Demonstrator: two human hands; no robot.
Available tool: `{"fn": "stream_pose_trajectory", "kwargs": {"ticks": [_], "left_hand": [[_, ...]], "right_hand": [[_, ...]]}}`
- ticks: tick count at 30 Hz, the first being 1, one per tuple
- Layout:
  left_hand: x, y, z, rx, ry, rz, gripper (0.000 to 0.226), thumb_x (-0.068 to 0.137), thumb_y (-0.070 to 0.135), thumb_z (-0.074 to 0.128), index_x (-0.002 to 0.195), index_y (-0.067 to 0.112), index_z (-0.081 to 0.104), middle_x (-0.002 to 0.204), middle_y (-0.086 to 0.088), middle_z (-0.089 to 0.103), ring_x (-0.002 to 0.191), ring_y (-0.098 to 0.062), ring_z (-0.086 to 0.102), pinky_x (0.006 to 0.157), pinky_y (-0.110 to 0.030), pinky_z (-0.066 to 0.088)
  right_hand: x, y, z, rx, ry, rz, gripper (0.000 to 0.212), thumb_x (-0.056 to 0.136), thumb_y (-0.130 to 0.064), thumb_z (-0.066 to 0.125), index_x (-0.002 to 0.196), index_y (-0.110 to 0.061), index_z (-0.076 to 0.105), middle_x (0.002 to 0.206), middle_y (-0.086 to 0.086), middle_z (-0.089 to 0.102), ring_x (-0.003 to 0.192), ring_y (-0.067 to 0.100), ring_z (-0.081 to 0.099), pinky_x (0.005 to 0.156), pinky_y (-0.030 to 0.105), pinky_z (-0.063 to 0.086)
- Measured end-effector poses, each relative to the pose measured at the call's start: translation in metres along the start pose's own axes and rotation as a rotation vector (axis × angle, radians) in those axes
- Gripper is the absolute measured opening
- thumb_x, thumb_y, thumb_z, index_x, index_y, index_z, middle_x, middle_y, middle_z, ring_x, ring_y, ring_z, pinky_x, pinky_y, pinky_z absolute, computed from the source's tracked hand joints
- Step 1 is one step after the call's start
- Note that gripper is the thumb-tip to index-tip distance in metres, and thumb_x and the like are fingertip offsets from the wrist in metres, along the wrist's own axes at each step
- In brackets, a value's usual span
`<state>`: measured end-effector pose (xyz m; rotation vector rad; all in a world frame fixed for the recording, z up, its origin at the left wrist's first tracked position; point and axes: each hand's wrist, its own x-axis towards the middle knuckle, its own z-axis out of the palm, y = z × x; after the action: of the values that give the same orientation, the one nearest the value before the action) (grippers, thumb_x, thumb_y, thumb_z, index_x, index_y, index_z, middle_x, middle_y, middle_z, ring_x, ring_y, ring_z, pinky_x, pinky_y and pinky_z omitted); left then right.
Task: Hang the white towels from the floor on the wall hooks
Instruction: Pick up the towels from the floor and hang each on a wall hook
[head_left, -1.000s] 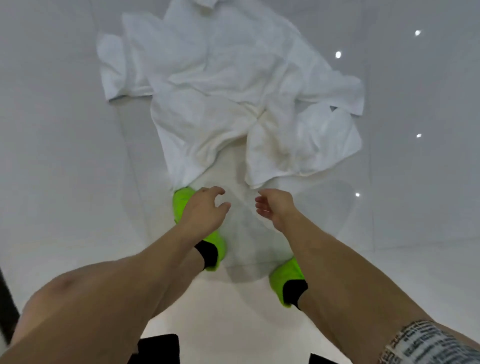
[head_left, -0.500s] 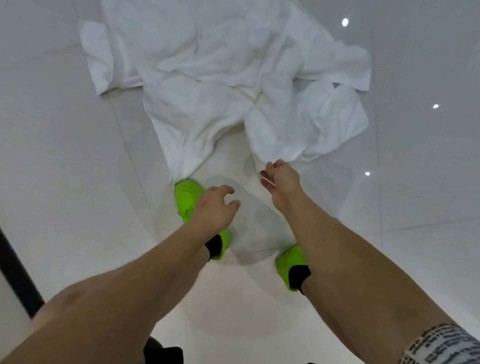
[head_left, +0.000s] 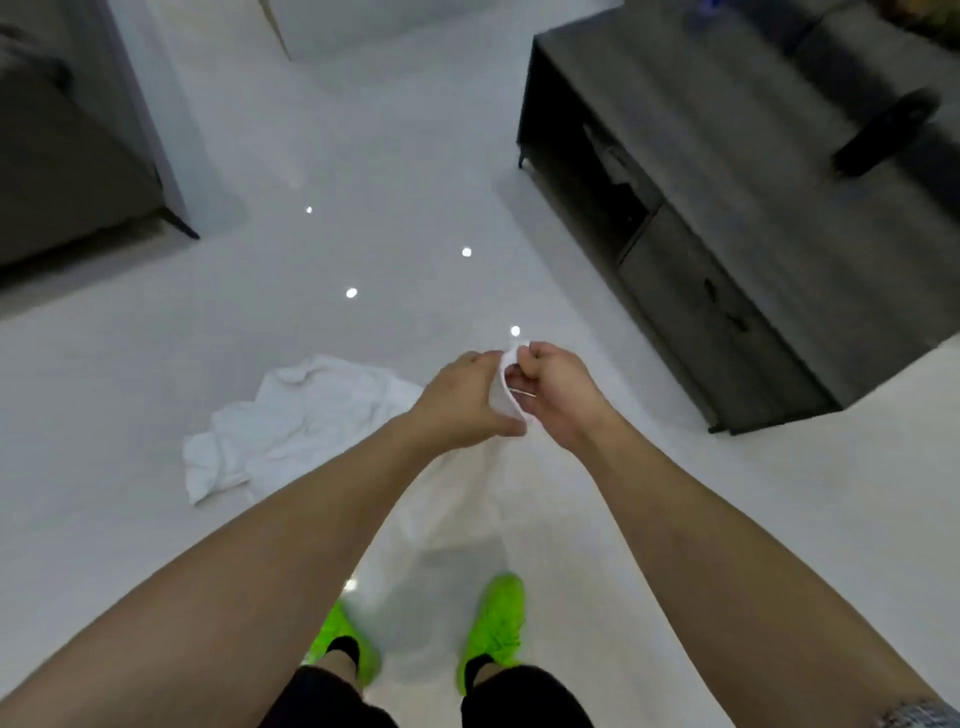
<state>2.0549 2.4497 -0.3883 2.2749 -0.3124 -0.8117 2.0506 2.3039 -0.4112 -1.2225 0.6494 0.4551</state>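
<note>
Towels are the job here, and some are lying in a crumpled white heap (head_left: 291, 421) on the shiny white floor (head_left: 104, 364), off to the left. A dark sofa edge (head_left: 67, 156) is sitting far away in the top left corner.

Moving to the middle, the left hand (head_left: 462, 400) is reaching out in front of the body. Its fingers are curling round the top edge of one white towel (head_left: 457, 499). That towel is hanging down from both hands, and its lower part is looking see-through and blurry above the floor.

Right next to it, the right hand (head_left: 556, 395) is pinching the same towel edge, with its fingers curled tight. The two hands are sitting very close together, almost touching.

Below them, two bright green shoes (head_left: 493, 623) are standing on the floor, a little apart.

Over on the right, a low dark grey cabinet (head_left: 727, 208) is standing on the floor, well apart from the hands. Something long and black (head_left: 883, 130) is lying on top of it, too blurry to name.
</note>
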Motion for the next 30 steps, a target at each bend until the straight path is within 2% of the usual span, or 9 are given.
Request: {"fn": "stream_pose_trajectory", "kwargs": {"ticks": [2,6,8,13,18,21,24,27,30], "left_hand": [[-0.002,0.081,-0.009,0.001,0.045,0.111,0.064,0.066,0.038,0.08,0.123,0.033,0.051,0.1,0.019,0.06,0.093,-0.003,0.057,0.07,-0.024,0.046],[-0.001,0.218,-0.009,0.032,0.227,0.284,0.02,0.089,0.025,0.057,0.108,0.022,0.057,0.092,0.002,0.063,0.084,-0.021,0.06,0.062,-0.029,0.042],[-0.001,0.282,-0.007,-0.022,0.233,0.36,0.012,0.09,0.025,0.057,0.101,0.022,0.062,0.091,0.002,0.066,0.081,-0.017,0.061,0.059,-0.024,0.042],[-0.007,0.416,0.031,-0.085,0.086,0.52,0.019,0.1,0.03,0.051,0.106,0.024,0.068,0.1,-0.002,0.067,0.093,-0.02,0.063,0.082,-0.038,0.055],[-0.018,0.524,0.096,-0.282,-0.3,0.6,0.025,0.102,0.029,0.047,0.096,0.033,0.071,0.091,0.001,0.074,0.088,-0.022,0.072,0.073,-0.038,0.061],[-0.011,0.586,0.141,-0.274,-0.456,0.613,0.025,0.101,0.028,0.048,0.101,0.02,0.071,0.098,-0.01,0.074,0.096,-0.028,0.071,0.084,-0.045,0.059],[0.009,0.639,0.177,-0.218,-0.605,0.651,0.038,0.088,0.053,0.063,0.105,0.02,0.071,0.1,-0.006,0.076,0.093,-0.024,0.073,0.083,-0.043,0.059],[0.044,0.691,0.204,-0.05,-0.574,0.815,0.039,0.068,0.04,0.084,0.101,0.025,0.07,0.093,0.002,0.075,0.082,-0.015,0.074,0.064,-0.03,0.059],[0.082,0.75,0.234,0.033,-0.498,0.853,0.029,0.069,0.015,0.074,0.095,0.024,0.066,0.093,-0.004,0.07,0.083,-0.022,0.07,0.058,-0.028,0.054]], "right_hand": [[-0.044,-0.06,-0.037,0.083,0.019,-0.122,0.017,0.101,-0.01,0.049,0.096,-0.004,0.064,0.086,0.01,0.068,0.074,0.019,0.066,0.076,0.036,0.054],[-0.138,-0.154,-0.11,0.14,0.065,-0.355,0.017,0.097,-0.012,0.053,0.103,-0.001,0.065,0.092,0.015,0.066,0.082,0.023,0.06,0.086,0.039,0.048],[-0.185,-0.186,-0.147,0.165,0.116,-0.473,0.018,0.098,-0.013,0.052,0.103,-0.004,0.067,0.095,0.016,0.07,0.084,0.025,0.064,0.08,0.039,0.052],[-0.289,-0.215,-0.25,0.111,0.404,-0.683,0.023,0.095,-0.007,0.056,0.113,-0.018,0.067,0.105,0.012,0.073,0.095,0.028,0.069,0.083,0.042,0.058],[-0.355,-0.206,-0.343,-0.142,0.55,-0.68,0.059,0.079,-0.015,0.077,0.131,-0.031,0.055,0.117,-0.005,0.068,0.106,0.014,0.067,0.09,0.038,0.056],[-0.381,-0.206,-0.393,-0.218,0.686,-0.65,0.031,0.083,-0.015,0.074,0.112,-0.025,0.069,0.103,-0.002,0.073,0.096,0.015,0.07,0.084,0.035,0.06],[-0.394,-0.212,-0.453,-0.202,0.955,-0.568,0.012,0.087,-0.019,0.067,0.096,-0.017,0.074,0.095,0.008,0.073,0.088,0.024,0.07,0.079,0.041,0.061],[-0.403,-0.228,-0.517,-0.227,1.191,-0.548,0.013,0.089,-0.018,0.061,0.086,-0.015,0.073,0.087,0.012,0.071,0.083,0.029,0.069,0.073,0.044,0.059],[-0.413,-0.246,-0.581,-0.3,1.326,-0.488,0.019,0.093,-0.021,0.06,0.078,-0.024,0.071,0.081,0.001,0.068,0.079,0.02,0.066,0.062,0.031,0.054]]}}
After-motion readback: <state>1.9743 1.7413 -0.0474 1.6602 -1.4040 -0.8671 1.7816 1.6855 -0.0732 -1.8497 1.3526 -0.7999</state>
